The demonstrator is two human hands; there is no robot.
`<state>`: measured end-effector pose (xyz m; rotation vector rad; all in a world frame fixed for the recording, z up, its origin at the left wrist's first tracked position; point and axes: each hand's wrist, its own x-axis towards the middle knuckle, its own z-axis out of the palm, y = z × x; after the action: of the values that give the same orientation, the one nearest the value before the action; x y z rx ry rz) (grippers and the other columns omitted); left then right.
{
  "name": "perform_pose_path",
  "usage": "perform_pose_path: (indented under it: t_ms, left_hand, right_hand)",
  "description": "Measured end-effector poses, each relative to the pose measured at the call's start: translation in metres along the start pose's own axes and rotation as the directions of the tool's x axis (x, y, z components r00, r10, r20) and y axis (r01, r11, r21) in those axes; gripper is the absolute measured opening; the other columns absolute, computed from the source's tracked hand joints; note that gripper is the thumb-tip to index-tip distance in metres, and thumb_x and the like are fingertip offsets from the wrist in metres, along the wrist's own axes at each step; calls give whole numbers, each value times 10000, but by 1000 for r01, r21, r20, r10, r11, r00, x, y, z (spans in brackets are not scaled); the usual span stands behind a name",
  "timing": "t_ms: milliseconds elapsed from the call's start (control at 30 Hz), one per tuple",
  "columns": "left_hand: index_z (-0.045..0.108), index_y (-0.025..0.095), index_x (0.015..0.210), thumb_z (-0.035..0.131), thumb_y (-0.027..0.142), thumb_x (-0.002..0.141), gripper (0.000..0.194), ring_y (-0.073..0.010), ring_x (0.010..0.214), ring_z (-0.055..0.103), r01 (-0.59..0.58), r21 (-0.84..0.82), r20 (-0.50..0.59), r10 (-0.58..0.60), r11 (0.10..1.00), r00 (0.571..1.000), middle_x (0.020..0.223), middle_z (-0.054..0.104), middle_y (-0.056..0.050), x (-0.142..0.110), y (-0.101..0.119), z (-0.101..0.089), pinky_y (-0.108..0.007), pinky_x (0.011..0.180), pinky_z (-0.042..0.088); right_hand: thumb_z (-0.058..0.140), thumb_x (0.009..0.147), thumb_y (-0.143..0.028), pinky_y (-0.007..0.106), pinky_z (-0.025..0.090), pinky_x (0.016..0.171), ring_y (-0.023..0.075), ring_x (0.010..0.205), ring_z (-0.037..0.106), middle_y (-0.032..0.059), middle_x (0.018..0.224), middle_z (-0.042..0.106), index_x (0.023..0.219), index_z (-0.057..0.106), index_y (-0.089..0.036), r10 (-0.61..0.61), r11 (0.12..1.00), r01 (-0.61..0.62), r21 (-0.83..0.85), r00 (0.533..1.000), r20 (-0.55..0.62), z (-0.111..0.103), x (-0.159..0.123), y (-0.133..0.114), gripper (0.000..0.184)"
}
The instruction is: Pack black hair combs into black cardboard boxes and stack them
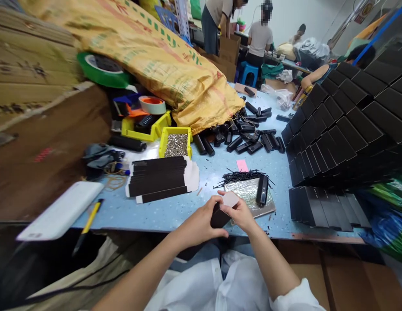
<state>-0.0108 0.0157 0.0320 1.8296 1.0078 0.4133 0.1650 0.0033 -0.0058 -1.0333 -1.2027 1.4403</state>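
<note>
Over the table's near edge, both hands grip one small black carton (pixel 219 218) whose pale inner flap (pixel 230 199) stands up at the top. My left hand (pixel 201 220) wraps its side, the thumb below. With its fingers at the flap, my right hand (pixel 241 214) closes on the carton's upper end. Just beyond lies a silvery wrapped pad (pixel 248 194), bearing a black handheld device (pixel 262 190) and, behind it, thin black sticks (pixel 242 176). To the left is a stack of flat black cartons (pixel 158 177) with white ends.
Black cartons (pixel 340 121) are piled high at right. Many black devices (pixel 249 134) spill beside a yellow woven sack (pixel 188 86). A yellow bin (pixel 176 142) contains small metal parts. A white phone-shaped object (pixel 61 211) and a yellow-black cutter (pixel 89 224) lie left. Other people work behind.
</note>
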Motion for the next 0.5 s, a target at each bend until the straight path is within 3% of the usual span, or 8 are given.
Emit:
perform_pose_path:
  t_ms: [67,133,233,300,400,467,500]
  left_hand:
    - [218,194,1424,765,307,657,949,-273,997,621,66,-35,-111,-69,997,991,1233,555,-141,4,0,7,-377,833,486]
    - [12,201,1505,713,238,681,1082,-251,929,649,77,-82,-145,-88,994,985,1168,596,-123,6,2,14,-342,773,489]
    - [-59,203,1527,672,191,690,1112,-199,715,642,91,-127,-88,-103,988,991,894,651,-21,11,6,21,-279,638,458]
    - [-30,210,1535,692,184,668,1129,-177,639,609,98,-148,-66,-109,984,992,803,639,20,15,6,24,-261,597,435]
    - [79,224,1529,746,223,653,1101,-184,658,616,154,-270,-84,-182,951,980,786,642,23,17,-2,21,-279,626,464]
    - [162,248,1504,756,283,687,1011,-215,757,661,206,-478,-95,-284,854,954,850,668,-9,16,-15,12,-317,692,510]
    - [198,265,1488,750,303,709,956,-234,825,678,221,-609,-62,-324,762,944,904,681,-31,15,-22,6,-340,727,529]
  right_hand:
    - [660,815,-541,392,455,998,247,1140,594,66,1221,644,1204,673,-271,-170,974,176,-146,984,53,-1,-4,-6,474]
    - [616,867,-497,416,441,1035,250,1173,595,64,1247,656,1193,684,-286,-233,942,243,-231,970,72,3,-10,-9,394]
    - [545,932,-414,396,497,981,223,1082,655,51,1143,713,1167,696,-299,-234,935,213,-285,971,-43,12,-20,-9,302]
    - [505,947,-406,411,476,1022,230,1170,611,57,1256,660,1253,640,-295,-279,898,256,-359,960,-12,9,-25,-8,352]
    - [460,957,-287,468,391,1111,234,1350,456,37,1475,472,1415,466,-314,-235,740,297,-603,955,182,-29,-26,-13,459]
    - [423,919,-105,550,281,1161,243,1431,332,25,1528,394,1418,451,-322,-135,535,219,-816,976,173,-73,-25,-20,544]
    - [410,879,-26,602,205,1173,260,1458,267,24,1538,375,1374,503,-316,-107,418,173,-892,984,141,-95,-25,-24,581]
